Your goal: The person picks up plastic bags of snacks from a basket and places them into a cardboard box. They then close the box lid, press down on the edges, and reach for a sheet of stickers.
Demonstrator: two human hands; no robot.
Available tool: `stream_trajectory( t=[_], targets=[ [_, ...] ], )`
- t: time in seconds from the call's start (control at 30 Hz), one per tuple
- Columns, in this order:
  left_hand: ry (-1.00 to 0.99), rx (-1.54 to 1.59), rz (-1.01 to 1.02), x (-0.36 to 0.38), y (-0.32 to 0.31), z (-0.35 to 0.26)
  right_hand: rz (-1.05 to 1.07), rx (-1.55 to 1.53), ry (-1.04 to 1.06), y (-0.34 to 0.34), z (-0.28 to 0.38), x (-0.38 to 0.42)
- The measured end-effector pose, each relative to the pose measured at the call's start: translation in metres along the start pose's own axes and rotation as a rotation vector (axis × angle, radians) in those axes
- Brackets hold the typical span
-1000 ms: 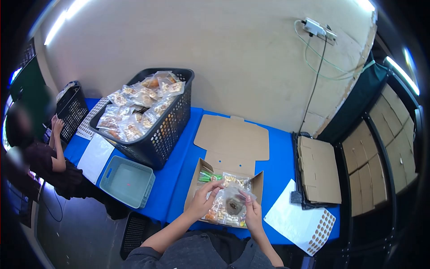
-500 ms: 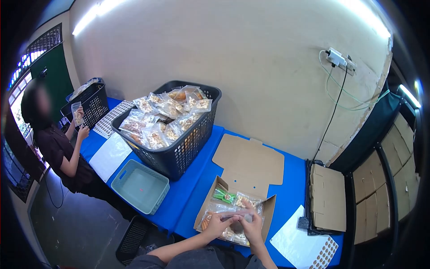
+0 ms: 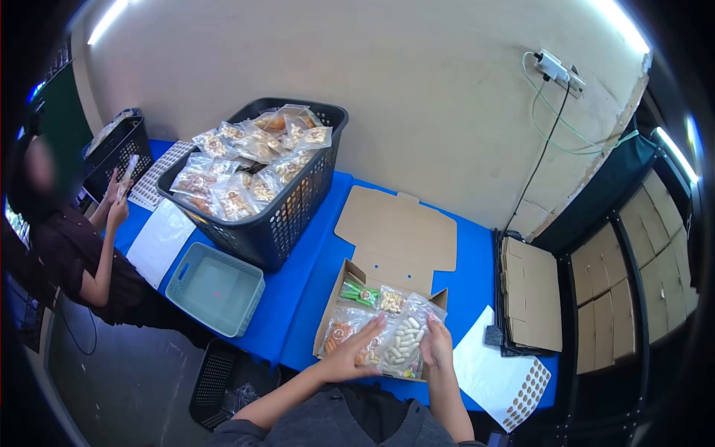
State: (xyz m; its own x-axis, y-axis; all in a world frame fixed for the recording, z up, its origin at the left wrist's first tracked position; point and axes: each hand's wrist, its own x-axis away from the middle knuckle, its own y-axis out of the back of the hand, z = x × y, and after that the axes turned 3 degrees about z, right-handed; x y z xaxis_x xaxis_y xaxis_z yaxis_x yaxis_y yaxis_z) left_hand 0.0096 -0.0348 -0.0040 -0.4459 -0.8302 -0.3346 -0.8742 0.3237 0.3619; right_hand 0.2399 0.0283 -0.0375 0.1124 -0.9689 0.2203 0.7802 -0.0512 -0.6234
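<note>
An open cardboard box (image 3: 339, 288) lies on the blue table before me, with several clear plastic packets in it. One packet of green pieces (image 3: 359, 293) is at its back left, beside a packet of pale pieces (image 3: 391, 300). Orange pieces (image 3: 337, 333) show in a packet at the left. My left hand (image 3: 350, 353) rests over the packets at the front, fingers stretched out. My right hand (image 3: 437, 346) is at the right edge of a packet of white capsule-shaped pieces (image 3: 404, 339), its fingers apart and touching the plastic.
A large black basket (image 3: 287, 223) full of packets stands behind a grey-green tray (image 3: 216, 290). Flat cardboard (image 3: 532, 298) is stacked at the right, near a sticker sheet (image 3: 488, 365). At the left a person (image 3: 74, 253) holds a packet (image 3: 128, 175); a dark crate (image 3: 212, 380) is below.
My hands have moved apart and down onto the packets; before, they were together above the box. The packet of white pieces now lies flat in view. The whole view has shifted slightly.
</note>
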Motion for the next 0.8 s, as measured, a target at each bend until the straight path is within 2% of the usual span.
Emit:
stream_trajectory(
  t=[0.03,0.07,0.1,0.13,0.17,0.2,0.23,0.27,0.3,0.37,0.4,0.5,0.53,0.57,0.63,0.67,0.73,0.77,0.8],
  targets=[
    [-0.045,-0.208,0.015,0.000,-0.002,-0.009,-0.008,-0.004,0.003,0.007,-0.010,-0.003],
    [-0.068,-0.458,0.112,0.001,-0.006,-0.006,-0.081,-0.046,-0.051,0.014,-0.020,-0.007],
    [-0.069,-0.456,0.113,0.005,-0.010,0.006,-0.152,-0.086,-0.108,0.020,-0.029,-0.010],
    [-0.156,-0.615,0.141,0.008,-0.015,0.023,-0.143,-0.132,-0.158,0.028,-0.037,-0.011],
    [-0.243,-0.775,0.167,0.008,-0.015,0.028,-0.142,-0.130,-0.160,0.007,-0.026,-0.002],
    [-0.241,-0.776,0.166,0.010,-0.014,0.032,-0.039,-0.213,-0.178,-0.014,-0.014,0.010],
    [-0.173,-0.624,0.105,0.010,-0.009,0.030,0.066,-0.296,-0.197,-0.030,-0.007,0.017],
    [-0.103,-0.473,0.045,0.010,-0.003,0.027,0.127,-0.150,-0.114,-0.024,-0.010,0.017],
    [-0.097,-0.478,0.042,0.012,0.003,0.023,0.132,-0.152,-0.120,-0.022,-0.006,0.016],
    [0.350,0.151,-0.092,0.018,0.014,0.015,0.421,0.667,0.229,-0.024,0.005,0.019],
    [0.334,0.350,-0.102,0.022,0.015,0.035,0.400,0.446,0.105,-0.032,0.012,0.021],
    [0.399,0.442,-0.150,0.014,0.030,0.040,0.343,0.593,-0.025,-0.009,0.005,-0.001],
    [0.268,0.430,-0.237,0.006,0.034,0.031,0.250,0.551,0.045,-0.017,-0.001,-0.008],
    [0.260,0.421,-0.232,0.002,0.041,0.029,0.253,0.545,0.056,-0.022,-0.005,-0.016],
    [0.208,0.151,-0.533,0.001,0.062,0.028,0.072,0.484,0.024,-0.027,-0.021,-0.040],
    [0.229,0.184,-0.586,0.002,0.075,0.030,0.082,0.473,0.026,-0.022,-0.039,-0.061],
    [0.267,0.161,-0.657,0.001,0.103,0.020,-0.001,0.751,0.030,-0.002,-0.089,-0.099],
    [0.280,0.145,-0.667,-0.001,0.115,0.016,0.001,0.742,0.028,0.003,-0.105,-0.103],
    [0.228,0.118,-0.708,-0.005,0.123,0.010,-0.050,1.061,0.188,0.005,-0.118,-0.108]
  ],
)
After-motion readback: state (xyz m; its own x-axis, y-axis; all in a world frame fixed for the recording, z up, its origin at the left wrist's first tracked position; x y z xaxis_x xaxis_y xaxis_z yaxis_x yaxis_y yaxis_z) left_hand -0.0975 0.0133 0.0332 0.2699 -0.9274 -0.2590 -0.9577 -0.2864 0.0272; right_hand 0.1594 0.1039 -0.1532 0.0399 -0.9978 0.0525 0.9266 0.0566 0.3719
